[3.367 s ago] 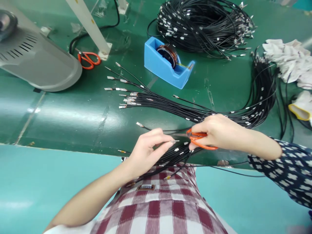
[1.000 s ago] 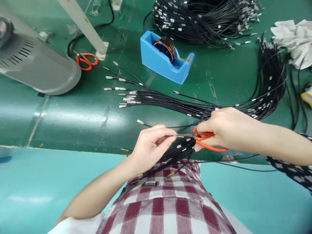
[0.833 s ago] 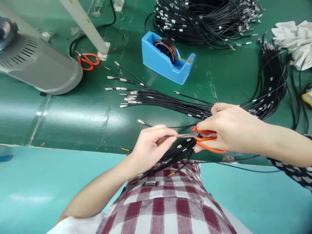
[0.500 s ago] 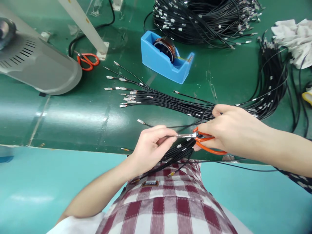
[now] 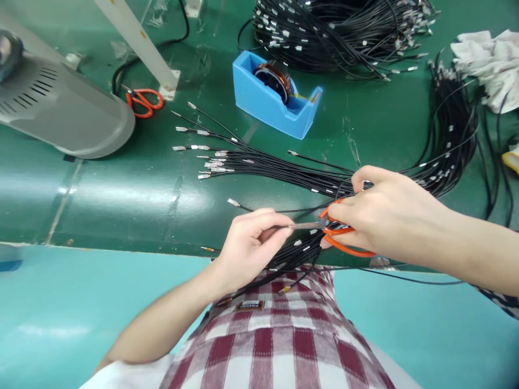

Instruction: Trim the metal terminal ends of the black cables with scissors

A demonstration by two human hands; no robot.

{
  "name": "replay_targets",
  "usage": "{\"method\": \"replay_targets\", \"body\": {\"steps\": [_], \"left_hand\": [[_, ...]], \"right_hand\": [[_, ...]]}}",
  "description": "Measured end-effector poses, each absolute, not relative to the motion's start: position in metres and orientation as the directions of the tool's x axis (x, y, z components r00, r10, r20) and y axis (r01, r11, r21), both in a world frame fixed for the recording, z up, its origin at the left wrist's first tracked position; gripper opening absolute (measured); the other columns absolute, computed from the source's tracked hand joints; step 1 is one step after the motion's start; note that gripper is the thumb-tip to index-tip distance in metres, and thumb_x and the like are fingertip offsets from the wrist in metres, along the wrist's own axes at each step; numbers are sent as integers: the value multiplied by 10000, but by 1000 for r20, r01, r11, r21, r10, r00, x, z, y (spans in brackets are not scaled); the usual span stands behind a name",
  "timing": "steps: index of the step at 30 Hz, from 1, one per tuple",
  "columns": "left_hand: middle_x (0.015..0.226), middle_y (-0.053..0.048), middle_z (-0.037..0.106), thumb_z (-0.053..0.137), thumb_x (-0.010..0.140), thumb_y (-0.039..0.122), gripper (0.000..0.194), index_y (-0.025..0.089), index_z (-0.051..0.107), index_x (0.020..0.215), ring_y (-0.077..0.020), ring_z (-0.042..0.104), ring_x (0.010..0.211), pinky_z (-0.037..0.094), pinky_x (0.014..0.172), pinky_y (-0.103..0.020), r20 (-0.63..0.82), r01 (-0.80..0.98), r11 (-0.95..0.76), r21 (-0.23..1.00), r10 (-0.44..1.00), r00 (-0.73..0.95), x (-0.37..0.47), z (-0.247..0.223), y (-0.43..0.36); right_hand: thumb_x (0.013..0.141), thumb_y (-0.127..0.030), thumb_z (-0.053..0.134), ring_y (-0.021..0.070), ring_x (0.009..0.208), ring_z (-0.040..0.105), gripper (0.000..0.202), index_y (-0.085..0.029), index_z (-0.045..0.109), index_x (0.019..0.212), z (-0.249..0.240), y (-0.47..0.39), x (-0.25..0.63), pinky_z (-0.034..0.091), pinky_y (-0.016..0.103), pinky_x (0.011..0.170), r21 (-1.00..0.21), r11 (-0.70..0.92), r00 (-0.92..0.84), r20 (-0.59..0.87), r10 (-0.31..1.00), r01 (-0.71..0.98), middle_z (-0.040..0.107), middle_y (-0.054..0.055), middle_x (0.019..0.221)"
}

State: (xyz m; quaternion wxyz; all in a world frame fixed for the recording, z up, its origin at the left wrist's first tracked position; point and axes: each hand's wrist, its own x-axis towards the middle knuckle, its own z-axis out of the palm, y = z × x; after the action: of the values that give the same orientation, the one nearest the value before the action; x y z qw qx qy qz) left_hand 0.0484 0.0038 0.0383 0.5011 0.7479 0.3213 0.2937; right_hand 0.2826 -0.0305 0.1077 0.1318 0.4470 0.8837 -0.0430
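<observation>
My right hand point(image 5: 377, 216) grips orange-handled scissors point(image 5: 349, 249), their blades pointing left. Thumb and forefinger of my left hand point(image 5: 257, 243) are pinched at the blade tips, on what looks like a thin dark wire; the fingers mostly cover it. Below the blades, a bundle of black cables point(image 5: 298, 251) hangs over the bench edge towards my lap, with white tags and a few yellow-marked ends. Behind my hands more black cables point(image 5: 271, 167) lie along the bench, their white-tagged connector ends to the left.
A blue tape dispenser point(image 5: 270, 105) stands behind the cables. At the back lies a big coil of black cables point(image 5: 324, 40), with another bundle point(image 5: 454, 129) and crumpled white cloth point(image 5: 486, 59) at right. Second orange scissors point(image 5: 146, 102) lie by a grey machine point(image 5: 77, 102).
The blades have turned slightly and look darker now. My right hand has shifted a little; my left hand keeps its pinch in nearly the same spot.
</observation>
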Motion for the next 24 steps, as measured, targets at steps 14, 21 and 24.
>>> {"method": "replay_targets", "body": {"steps": [14, 21, 24], "left_hand": [[651, 12, 581, 639, 877, 144, 89, 158, 724, 856, -66, 431, 508, 337, 461, -190, 137, 166, -294, 941, 782, 608, 45, 36, 2], [656, 10, 599, 635, 876, 143, 92, 159, 722, 851, -67, 427, 504, 333, 462, -196, 154, 179, -320, 931, 785, 601, 45, 34, 1], [654, 13, 589, 634, 875, 127, 93, 152, 719, 847, -68, 436, 516, 348, 480, -199, 170, 180, -339, 923, 781, 601, 45, 35, 1]], "right_hand": [[922, -514, 555, 154, 508, 450, 425, -216, 622, 627, 102, -27, 282, 366, 363, 783, -164, 505, -531, -242, 812, 847, 628, -8, 518], [944, -330, 511, 151, 473, 442, 354, -212, 628, 632, 108, -29, 279, 346, 401, 816, -17, 607, -594, -228, 771, 794, 678, 9, 580], [944, -275, 511, 148, 458, 419, 351, -221, 616, 614, 108, -32, 277, 346, 393, 783, 44, 646, -618, -248, 746, 762, 667, 7, 576]]}}
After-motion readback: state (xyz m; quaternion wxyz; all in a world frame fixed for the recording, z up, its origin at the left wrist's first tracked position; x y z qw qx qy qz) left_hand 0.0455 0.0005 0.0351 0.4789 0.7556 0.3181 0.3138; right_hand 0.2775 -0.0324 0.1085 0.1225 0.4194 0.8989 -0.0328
